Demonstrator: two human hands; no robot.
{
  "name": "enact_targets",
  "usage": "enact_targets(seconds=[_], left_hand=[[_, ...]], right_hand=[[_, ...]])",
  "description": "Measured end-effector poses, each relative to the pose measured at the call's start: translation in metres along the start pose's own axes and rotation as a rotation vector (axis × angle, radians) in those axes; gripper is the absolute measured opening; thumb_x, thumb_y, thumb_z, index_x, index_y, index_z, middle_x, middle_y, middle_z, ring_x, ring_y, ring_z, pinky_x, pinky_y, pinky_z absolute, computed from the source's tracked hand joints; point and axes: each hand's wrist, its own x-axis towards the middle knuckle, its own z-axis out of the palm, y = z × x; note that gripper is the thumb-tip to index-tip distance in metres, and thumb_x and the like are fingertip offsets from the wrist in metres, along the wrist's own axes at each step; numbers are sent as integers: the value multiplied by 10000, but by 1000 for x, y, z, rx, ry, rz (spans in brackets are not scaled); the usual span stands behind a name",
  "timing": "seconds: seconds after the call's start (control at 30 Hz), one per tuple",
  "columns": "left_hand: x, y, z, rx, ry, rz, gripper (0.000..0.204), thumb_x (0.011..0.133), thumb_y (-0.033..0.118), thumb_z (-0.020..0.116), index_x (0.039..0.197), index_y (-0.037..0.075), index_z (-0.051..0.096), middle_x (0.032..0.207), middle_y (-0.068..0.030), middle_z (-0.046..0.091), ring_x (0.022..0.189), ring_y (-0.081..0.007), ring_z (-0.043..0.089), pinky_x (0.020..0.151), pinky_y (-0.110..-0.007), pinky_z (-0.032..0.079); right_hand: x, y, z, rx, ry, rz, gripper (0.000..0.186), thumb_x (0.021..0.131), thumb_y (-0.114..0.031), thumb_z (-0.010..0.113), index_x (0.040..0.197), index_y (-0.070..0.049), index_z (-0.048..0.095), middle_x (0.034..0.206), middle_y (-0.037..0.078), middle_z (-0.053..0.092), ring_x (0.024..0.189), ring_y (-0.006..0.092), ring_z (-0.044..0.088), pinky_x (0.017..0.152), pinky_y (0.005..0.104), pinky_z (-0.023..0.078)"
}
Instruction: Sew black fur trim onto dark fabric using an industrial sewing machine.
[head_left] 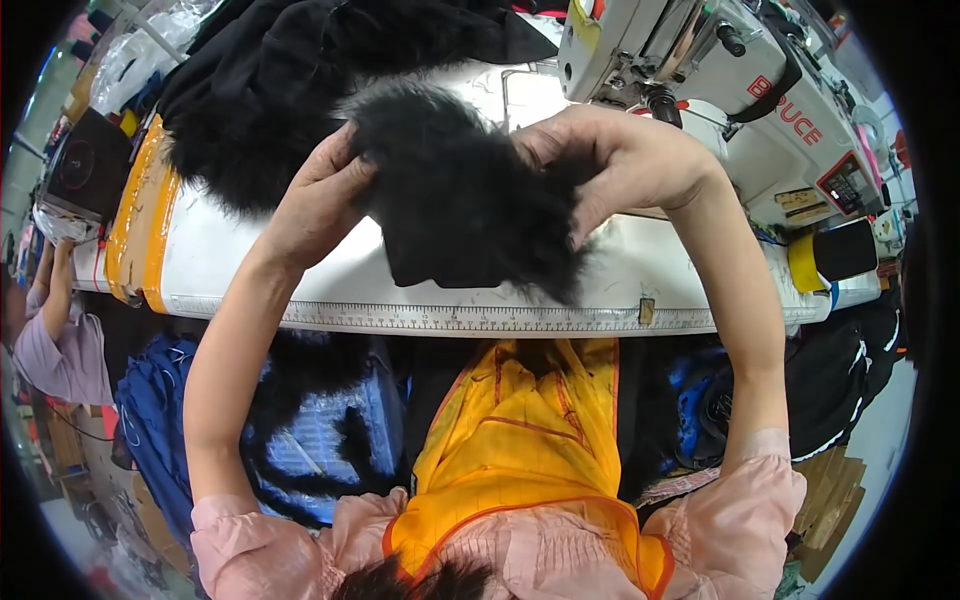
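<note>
A black furry piece of fabric [460, 200], with a darker flat lower part, is held up over the white sewing table [260, 260]. My left hand [325, 195] grips it at its left side, thumb and fingers closed on the fur. My right hand [635, 160] holds it at the right, its fingers curled and partly buried in the fur. Just beyond my right hand stands a white sewing machine [805, 90] with its metal needle assembly. Behind my left hand lies a pile of black fur-trimmed fabric [230, 110].
A ruler strip [480, 318] runs along the table's front edge. A black-and-yellow roll [840, 255] sits at right. Orange tape [152, 230] covers the left edge. Blue bags [160, 400] and black fur scraps lie below. A co-worker's arm [55, 290] shows at far left.
</note>
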Motion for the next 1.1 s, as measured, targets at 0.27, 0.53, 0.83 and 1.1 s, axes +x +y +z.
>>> enact_targets(seconds=[0.27, 0.53, 0.83, 1.1], left_hand=[[8, 36, 66, 1114, -62, 351, 425, 818, 128, 634, 1204, 23, 491, 1125, -131, 576, 977, -229, 594, 826, -299, 467], [12, 21, 59, 698, 2, -303, 243, 838, 191, 657, 960, -18, 632, 712, 0, 606, 594, -22, 504, 520, -181, 405], [3, 33, 87, 1296, 76, 417, 187, 792, 37, 644, 959, -34, 603, 831, -130, 639, 716, -239, 637, 630, -299, 492], [-11, 14, 99, 1239, 65, 361, 235, 734, 50, 681, 942, -21, 599, 845, -193, 620, 776, -341, 614, 663, -342, 486]], right_hand=[[-4, 6, 39, -1639, 267, -113, 258, 684, -172, 662, 907, -86, 564, 815, 64, 547, 795, 247, 589, 660, 359, 461], [-13, 19, 57, -1593, 594, -293, 230, 665, -130, 636, 878, -110, 551, 978, 28, 571, 843, 210, 563, 724, 335, 446], [-15, 26, 71, -1767, 593, -402, 213, 674, -173, 594, 880, -121, 592, 836, -9, 588, 688, 117, 572, 609, 254, 439], [-20, 37, 67, -1232, 814, -427, 293, 654, -43, 736, 900, -71, 579, 756, 51, 611, 660, 189, 624, 559, 286, 485]])
